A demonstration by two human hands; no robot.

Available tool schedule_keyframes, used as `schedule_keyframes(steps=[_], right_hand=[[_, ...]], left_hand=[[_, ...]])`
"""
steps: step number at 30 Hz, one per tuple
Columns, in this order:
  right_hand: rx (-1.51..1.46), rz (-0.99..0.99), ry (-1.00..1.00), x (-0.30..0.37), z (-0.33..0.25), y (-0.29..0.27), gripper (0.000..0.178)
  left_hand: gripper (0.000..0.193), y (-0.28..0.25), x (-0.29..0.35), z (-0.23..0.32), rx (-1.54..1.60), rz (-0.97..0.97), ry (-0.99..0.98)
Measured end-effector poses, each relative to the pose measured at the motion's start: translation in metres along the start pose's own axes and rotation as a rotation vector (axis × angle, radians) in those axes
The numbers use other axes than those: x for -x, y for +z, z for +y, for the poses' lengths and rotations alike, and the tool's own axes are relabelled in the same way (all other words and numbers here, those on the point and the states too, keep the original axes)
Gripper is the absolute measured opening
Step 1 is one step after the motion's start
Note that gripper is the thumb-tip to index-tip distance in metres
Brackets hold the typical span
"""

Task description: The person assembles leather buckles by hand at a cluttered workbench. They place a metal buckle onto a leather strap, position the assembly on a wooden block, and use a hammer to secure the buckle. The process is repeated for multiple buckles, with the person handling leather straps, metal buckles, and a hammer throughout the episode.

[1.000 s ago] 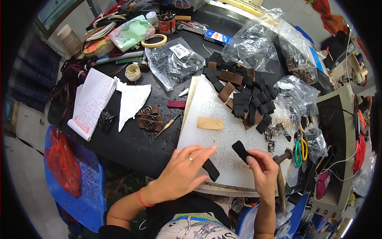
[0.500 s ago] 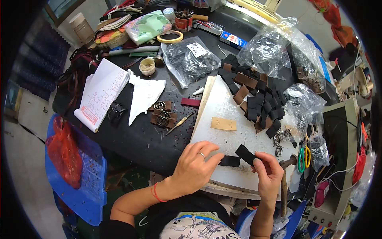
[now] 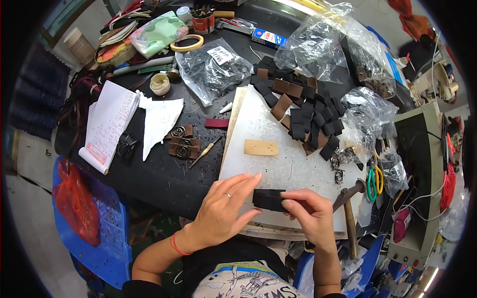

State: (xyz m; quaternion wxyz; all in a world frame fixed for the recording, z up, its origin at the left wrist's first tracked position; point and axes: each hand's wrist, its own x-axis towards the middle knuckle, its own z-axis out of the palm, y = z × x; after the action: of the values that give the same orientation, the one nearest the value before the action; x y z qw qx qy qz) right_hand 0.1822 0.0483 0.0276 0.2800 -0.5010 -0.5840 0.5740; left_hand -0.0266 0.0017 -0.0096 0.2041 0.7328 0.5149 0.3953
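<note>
White board (image 3: 305, 171) underneath; black strap (image 3: 268, 201) near its 6 o'clock, probably light, soft: grip ends. Right hand (image 3: 312, 216) pinches 3 o'clock end; left hand (image 3: 218, 213) spread at 9.

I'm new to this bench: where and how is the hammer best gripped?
Likely by its wooden handle, around the middle, from the near right: it juts past the near edge of the white board, with the metal head at the far end. The right hand is closest but holds a black strip.

Small workshop: hammer (image 3: 351, 226) and scissors (image 3: 371, 186) right of white board (image 3: 303, 171), wooden-handled tool (image 3: 205, 152) left, dark strips (image 3: 318, 107) heaped at its far right.
</note>
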Motion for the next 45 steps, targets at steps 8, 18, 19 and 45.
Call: schedule_keyframes(steps=[8,18,19,45], right_hand=[[0.341,-0.017,-0.204,-0.018,0.010,0.004,0.012],[0.610,0.069,-0.476,-0.006,0.015,-0.026,0.029],[0.603,0.037,-0.496,-0.004,0.017,-0.025,0.029],[0.973,-0.113,-0.777,-0.175,-0.021,0.094,0.010]], left_hand=[[0.040,0.007,0.005,-0.005,-0.030,0.012,0.016],[0.011,0.002,-0.004,-0.002,-0.188,-0.070,0.090],[0.011,0.002,-0.006,-0.001,-0.193,-0.076,0.095],[0.011,0.010,0.005,-0.007,-0.126,0.022,0.090]])
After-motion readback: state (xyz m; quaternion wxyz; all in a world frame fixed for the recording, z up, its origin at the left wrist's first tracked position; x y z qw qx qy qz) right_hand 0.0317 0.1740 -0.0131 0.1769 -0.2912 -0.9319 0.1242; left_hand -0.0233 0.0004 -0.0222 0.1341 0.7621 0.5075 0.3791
